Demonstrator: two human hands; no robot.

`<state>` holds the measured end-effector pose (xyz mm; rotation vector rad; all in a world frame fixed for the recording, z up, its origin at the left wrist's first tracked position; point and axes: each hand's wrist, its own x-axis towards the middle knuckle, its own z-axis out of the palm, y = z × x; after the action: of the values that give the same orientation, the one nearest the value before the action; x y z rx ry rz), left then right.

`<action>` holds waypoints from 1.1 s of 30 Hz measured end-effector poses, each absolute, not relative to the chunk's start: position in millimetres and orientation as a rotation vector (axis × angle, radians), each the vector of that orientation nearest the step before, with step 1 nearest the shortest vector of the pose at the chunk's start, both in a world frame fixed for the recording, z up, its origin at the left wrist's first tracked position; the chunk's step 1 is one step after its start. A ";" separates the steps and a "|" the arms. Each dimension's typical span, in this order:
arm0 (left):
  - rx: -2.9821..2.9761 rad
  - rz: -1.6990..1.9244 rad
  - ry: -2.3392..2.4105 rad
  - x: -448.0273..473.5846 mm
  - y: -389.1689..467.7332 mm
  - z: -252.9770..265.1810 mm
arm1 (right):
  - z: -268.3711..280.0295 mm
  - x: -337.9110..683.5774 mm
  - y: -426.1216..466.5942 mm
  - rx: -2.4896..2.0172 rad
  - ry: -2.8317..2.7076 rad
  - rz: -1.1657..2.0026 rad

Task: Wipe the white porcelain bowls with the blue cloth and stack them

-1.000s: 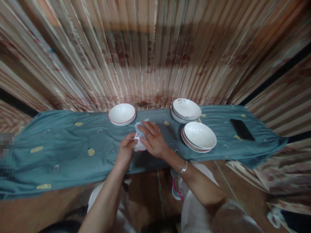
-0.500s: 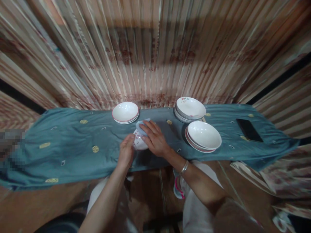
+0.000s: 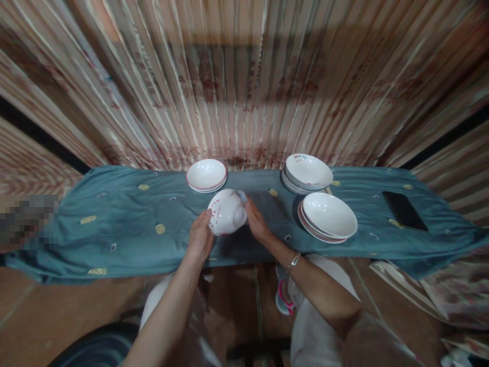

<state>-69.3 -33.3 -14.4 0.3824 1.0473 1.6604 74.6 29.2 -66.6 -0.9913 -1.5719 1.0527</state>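
A white bowl (image 3: 225,214) with small red floral marks is tilted on its side above the table, its outside and foot ring showing. My left hand (image 3: 200,234) grips its rim at the left. On the other side, my right hand (image 3: 256,219) presses a pale blue cloth (image 3: 243,195) to the bowl near its foot. Most of the cloth is hidden behind the fingers and the bowl. Just beyond stands a short stack of red-rimmed bowls (image 3: 206,174).
To the right are a stack of floral-patterned bowls (image 3: 308,172) and, nearer, a stack of white bowls (image 3: 329,216). A black phone (image 3: 405,211) lies at the right on the teal tablecloth (image 3: 130,244). Pleated curtains (image 3: 237,112) hang behind the table.
The bowl has turned so its underside now faces up and right. My right hand has slid from over the bowl to its right side with the cloth. The view has shifted slightly left.
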 end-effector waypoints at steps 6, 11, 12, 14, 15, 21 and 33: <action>0.242 1.702 1.014 -70.9 -29.9 -21.5 | -78.5 65.4 12.6 -1.078 -1.602 1.001; 0.190 1.664 0.925 -70.4 -23.9 -31.0 | -83.6 65.1 -2.8 -1.145 -1.737 0.843; 0.174 1.652 0.909 -70.4 -22.4 -32.4 | -84.2 65.2 -6.1 -1.143 -1.763 0.813; 0.139 1.639 0.887 -70.1 -19.2 -34.4 | -84.4 65.0 -13.8 -1.132 -1.817 0.757; 0.122 1.636 0.882 -69.8 -17.6 -35.2 | -84.0 64.7 -18.0 -1.125 -1.849 0.730; 0.091 1.630 0.882 -67.0 -12.7 -39.3 | -73.0 67.6 -32.2 -1.037 -2.046 0.573; 0.282 1.722 0.868 -59.2 -18.4 -33.6 | -57.2 89.7 -6.7 -0.972 -2.175 0.351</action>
<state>-59.2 -18.4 -33.6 0.2817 0.8683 1.7218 89.7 -6.7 -57.2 -0.9724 -2.1754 0.3514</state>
